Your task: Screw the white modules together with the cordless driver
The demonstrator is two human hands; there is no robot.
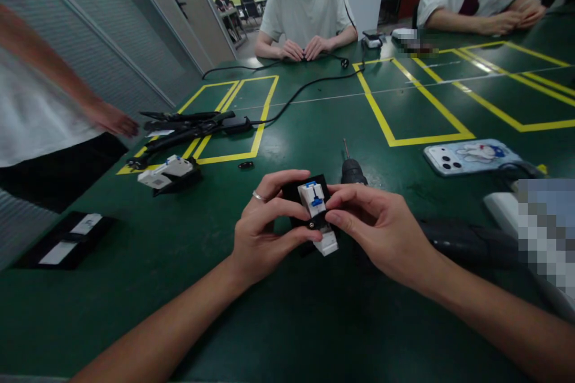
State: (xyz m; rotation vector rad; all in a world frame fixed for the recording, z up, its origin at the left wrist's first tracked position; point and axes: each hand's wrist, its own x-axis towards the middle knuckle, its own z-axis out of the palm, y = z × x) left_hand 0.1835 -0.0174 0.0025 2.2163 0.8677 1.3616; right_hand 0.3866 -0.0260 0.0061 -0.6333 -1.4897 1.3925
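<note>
Above the green table, my left hand is closed around a black plate that carries a white plastic module with blue parts. Thumb and fingers grip it from the left, and a ring shows on one finger. My right hand pinches the same module at its right side, thumb and forefinger pressed to it. A screw shows near the left thumb, and a white lower end sticks out below. Just behind the right hand lies a black power screwdriver, its bit pointing away; my hand hides part of it.
A similar white module and a black plate with white labels lie left. Behind them are folded black stands with a cable. A phone lies right. Yellow tape marks the table. People sit opposite; another stands left.
</note>
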